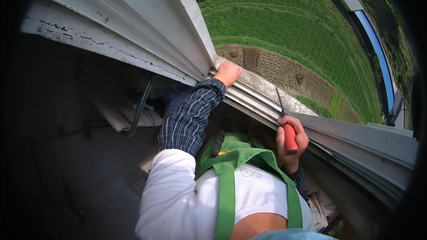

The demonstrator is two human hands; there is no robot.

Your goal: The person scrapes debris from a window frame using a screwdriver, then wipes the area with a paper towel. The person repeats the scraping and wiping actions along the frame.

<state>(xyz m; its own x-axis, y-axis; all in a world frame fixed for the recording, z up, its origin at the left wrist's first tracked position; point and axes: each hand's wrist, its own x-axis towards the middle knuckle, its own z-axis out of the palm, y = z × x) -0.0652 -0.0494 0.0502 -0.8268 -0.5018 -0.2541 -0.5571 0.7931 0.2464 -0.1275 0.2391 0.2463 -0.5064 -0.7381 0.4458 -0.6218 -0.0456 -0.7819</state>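
My left hand (229, 73) rests with curled fingers on the window track, close to where the upright window frame (200, 30) meets it. Whether anything is under those fingers is hidden. In my right hand (300, 136) is a hand tool with a red textured grip (289, 136) and a slim dark metal shaft (279, 100). Its shaft points outward over the metal window track (257, 93), and its tip lies above the pale, stained outer sill (293, 101). Parallel rails run along the track between my two hands.
A cracked white ledge (110, 48) extends to the left. Right of my hand, another window section (360, 140) continues the frame. Outside, far below, lie a green field (283, 23) and a long blue-roofed structure (377, 53). A metal-edged object (141, 108) stands in the dim room.
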